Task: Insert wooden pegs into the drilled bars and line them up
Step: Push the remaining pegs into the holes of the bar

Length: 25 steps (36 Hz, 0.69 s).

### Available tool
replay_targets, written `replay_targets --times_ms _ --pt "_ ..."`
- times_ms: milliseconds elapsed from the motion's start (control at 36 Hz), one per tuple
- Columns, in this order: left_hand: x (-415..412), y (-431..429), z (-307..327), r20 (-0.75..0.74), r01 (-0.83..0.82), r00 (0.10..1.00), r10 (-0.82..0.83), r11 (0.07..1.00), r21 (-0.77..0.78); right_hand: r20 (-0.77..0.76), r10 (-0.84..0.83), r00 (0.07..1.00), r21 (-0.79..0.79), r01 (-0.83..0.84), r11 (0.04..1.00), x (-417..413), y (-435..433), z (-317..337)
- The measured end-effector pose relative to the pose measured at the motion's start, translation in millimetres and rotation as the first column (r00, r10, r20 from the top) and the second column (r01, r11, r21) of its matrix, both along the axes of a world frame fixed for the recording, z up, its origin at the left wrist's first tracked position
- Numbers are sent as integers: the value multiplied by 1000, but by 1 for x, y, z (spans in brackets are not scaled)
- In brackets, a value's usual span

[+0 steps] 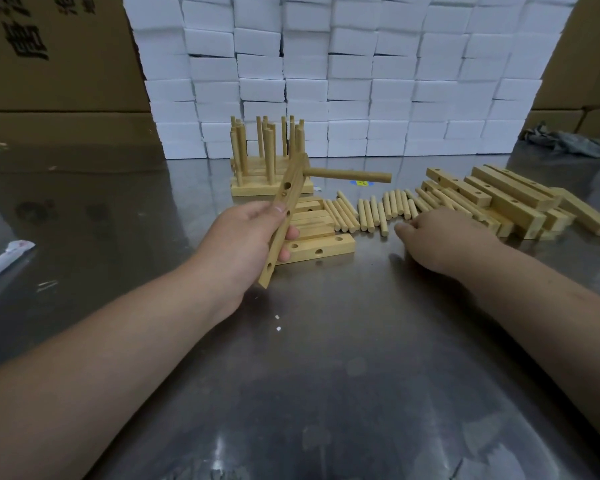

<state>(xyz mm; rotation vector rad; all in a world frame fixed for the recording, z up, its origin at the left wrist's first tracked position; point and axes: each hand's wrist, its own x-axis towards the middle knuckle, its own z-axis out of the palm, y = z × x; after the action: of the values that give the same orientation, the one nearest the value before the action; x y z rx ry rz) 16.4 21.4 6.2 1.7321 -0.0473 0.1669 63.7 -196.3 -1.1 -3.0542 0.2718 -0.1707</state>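
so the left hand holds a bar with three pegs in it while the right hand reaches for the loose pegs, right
Not quite. In the head view the bar in the left hand has only one peg in it, at its top end; its other holes are empty. The right hand does reach for the loose pegs.

Left hand (253, 237) raised just at 9 o'clock of frame centre, thumb on top, fingers curled round a pale wooden drilled bar (290, 199); bar held tilted, top end toward 1 o'clock. Left forearm bare, comes in from 8 o'clock. Right hand (444, 237) at 3 o'clock, palm down, low over the steel counter (326, 341), thumb pointing to 9 o'clock. Its fingers reach toward 12 o'clock, tips blurred, grip unclear. Right forearm bare, enters from 4 o'clock.
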Motion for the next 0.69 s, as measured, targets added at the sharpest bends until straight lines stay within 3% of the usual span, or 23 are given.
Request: replay_targets --times_ms 111,306,500,694 --pt "0 0 -1 3 -1 1000 1 1000 13 84 -66 994 -17 68 998 -1 0 3" --pt "0 0 0 -4 8 1000 -8 1000 1 4 -45 999 -23 46 999 1 0 0" --pt "4 2 -2 -5 -16 1000 16 1000 -18 58 -49 997 -121 55 991 -2 2 4" --pt "8 4 -4 -28 -50 998 49 997 -65 177 -103 979 8 103 995 -7 1 10"
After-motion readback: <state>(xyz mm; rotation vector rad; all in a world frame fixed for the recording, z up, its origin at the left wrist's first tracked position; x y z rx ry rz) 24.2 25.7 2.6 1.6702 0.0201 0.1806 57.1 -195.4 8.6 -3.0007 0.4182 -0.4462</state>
